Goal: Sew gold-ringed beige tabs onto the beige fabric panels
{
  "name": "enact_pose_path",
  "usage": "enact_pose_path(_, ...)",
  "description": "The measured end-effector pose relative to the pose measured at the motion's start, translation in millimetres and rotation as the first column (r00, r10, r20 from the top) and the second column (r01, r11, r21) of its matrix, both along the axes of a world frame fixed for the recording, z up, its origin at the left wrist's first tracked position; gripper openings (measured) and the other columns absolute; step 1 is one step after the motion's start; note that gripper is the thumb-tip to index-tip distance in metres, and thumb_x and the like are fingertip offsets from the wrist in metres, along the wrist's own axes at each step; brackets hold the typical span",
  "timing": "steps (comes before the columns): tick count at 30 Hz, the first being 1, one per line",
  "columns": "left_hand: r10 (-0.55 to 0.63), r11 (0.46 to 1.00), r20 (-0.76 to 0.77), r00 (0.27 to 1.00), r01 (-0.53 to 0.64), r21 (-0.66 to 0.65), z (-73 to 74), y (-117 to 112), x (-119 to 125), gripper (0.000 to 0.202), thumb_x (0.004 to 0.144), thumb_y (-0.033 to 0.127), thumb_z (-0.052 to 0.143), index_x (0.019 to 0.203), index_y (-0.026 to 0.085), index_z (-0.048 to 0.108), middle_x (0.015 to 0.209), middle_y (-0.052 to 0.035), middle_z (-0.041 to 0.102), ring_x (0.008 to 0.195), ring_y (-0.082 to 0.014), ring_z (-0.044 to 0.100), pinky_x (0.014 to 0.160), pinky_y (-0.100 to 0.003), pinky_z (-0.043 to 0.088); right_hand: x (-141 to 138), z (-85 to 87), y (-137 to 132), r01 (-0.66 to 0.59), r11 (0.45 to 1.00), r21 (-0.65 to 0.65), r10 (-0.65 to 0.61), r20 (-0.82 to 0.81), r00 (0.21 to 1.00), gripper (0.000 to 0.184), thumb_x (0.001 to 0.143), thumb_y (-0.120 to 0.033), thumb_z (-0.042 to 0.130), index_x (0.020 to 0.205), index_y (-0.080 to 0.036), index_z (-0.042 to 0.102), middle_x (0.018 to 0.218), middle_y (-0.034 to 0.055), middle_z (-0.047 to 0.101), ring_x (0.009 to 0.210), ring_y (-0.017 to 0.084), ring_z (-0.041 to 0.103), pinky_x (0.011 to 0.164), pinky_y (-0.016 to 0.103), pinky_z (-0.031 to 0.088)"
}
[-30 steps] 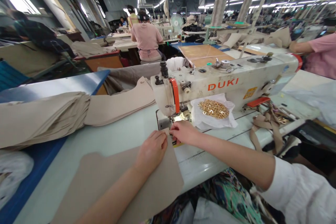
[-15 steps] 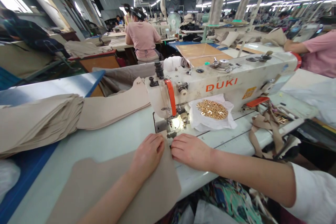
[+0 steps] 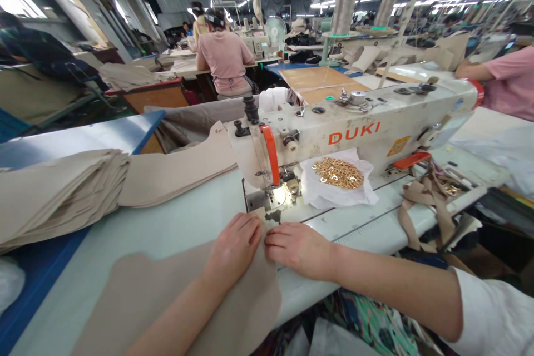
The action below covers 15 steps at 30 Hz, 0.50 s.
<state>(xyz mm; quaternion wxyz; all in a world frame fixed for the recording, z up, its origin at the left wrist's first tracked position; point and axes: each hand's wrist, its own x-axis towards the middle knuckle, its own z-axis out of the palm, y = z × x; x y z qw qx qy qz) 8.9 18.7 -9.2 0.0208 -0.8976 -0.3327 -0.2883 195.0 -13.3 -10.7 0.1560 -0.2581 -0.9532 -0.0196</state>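
Note:
A beige fabric piece [image 3: 167, 295] lies on the pale sewing table [image 3: 175, 222], its far corner reaching the needle of a white DUKI sewing machine [image 3: 354, 128]. My left hand [image 3: 236, 247] rests flat on the fabric with fingers stretched toward the needle. My right hand [image 3: 298, 247] lies beside it, fingertips pressed on the fabric's right edge just in front of the presser foot [image 3: 277, 197].
A stack of beige fabric pieces [image 3: 62, 189] sits at the left. A white cloth with gold rings [image 3: 337, 173] lies under the machine arm, beige straps [image 3: 425, 200] at the right. Thread cones [image 3: 344, 3] stand behind. Other people work at tables beyond.
My right hand has drawn back from the needle toward me and now lies beside the left hand on the fabric edge. The left hand has barely moved.

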Motion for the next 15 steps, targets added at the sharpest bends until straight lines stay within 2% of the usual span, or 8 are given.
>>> enact_pose_path(15,0.003,0.999,0.04,0.999,-0.002,-0.035,-1.6,1.4,0.6,0.016,0.088,0.012,0.044,0.079,0.017,0.057,0.077,-0.0039,0.064,0.076,-0.0172,0.058,0.072,-0.031,0.051,0.0,-1.1,-0.5,0.007,1.0,0.007,-0.007,-0.015,1.0,0.009,0.091,-0.018,0.054,0.088,-0.015,0.061,0.099,0.0041,0.065,0.099,0.018,0.053,0.088,0.03,0.045)
